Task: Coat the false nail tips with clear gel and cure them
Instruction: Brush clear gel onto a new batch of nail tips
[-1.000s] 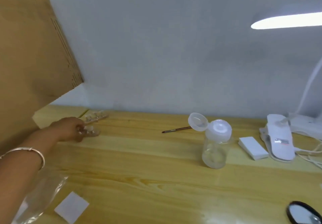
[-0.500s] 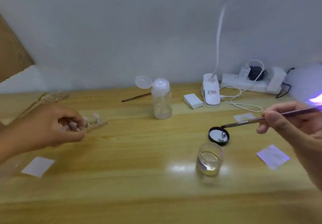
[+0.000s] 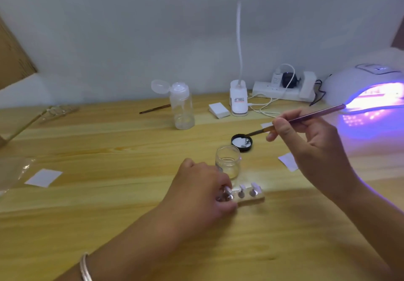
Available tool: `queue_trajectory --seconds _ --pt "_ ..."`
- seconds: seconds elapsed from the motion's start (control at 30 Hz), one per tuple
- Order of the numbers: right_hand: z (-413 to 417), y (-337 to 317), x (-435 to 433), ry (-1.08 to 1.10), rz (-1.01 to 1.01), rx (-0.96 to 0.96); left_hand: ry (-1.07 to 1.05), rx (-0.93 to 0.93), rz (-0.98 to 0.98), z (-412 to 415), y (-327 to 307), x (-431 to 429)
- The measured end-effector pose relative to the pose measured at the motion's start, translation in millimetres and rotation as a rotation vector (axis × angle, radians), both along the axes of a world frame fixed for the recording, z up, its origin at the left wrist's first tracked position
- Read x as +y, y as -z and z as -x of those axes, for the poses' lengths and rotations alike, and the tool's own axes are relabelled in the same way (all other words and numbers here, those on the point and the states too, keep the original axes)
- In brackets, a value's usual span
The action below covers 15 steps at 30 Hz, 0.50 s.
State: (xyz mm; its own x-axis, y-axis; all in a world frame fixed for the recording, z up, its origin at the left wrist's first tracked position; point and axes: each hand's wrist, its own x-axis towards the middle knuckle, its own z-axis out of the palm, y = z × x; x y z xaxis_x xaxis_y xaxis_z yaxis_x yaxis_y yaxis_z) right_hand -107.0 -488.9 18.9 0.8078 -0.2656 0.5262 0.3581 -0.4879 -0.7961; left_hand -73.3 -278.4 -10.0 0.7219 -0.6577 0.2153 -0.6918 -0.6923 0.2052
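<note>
Nail tips [image 3: 247,191] sat on a small holder [image 3: 251,198] on the table [image 3: 109,193], just before the open gel jar [image 3: 227,162] — close for dipping. Left hand [image 3: 201,195] pinched the holder's end, likely steadying. Right hand [image 3: 306,140] clamped a brush [image 3: 301,117], bristles over the black lid [image 3: 241,142]. Lit curing lamp [image 3: 367,88] stood ready, far right.

Pale wood-grain table [image 3: 109,204], purple-glowing white curing lamp [image 3: 358,79], black jar lid [image 3: 241,142], silver bangle [image 3: 85,267]

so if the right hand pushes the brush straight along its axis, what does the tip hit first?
Probably the black lid: the brush in the right hand points down-left at it, tip near its rim. Depth is unclear.
</note>
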Motion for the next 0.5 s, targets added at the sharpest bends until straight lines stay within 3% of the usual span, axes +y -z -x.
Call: queue_trajectory --seconds 0.13,0.27,0.5 --pt "-5 -17 7 -0.075 0.165 0.033 0.010 0.225 -0.004 -11 -4 28" --pt "-14 -19 17 -0.115 0.213 0.010 0.049 0.686 0.260 -25 -5 49" --pt "-9 7 17 -0.136 0.218 0.050 0.146 0.669 0.460 -31 10 62"
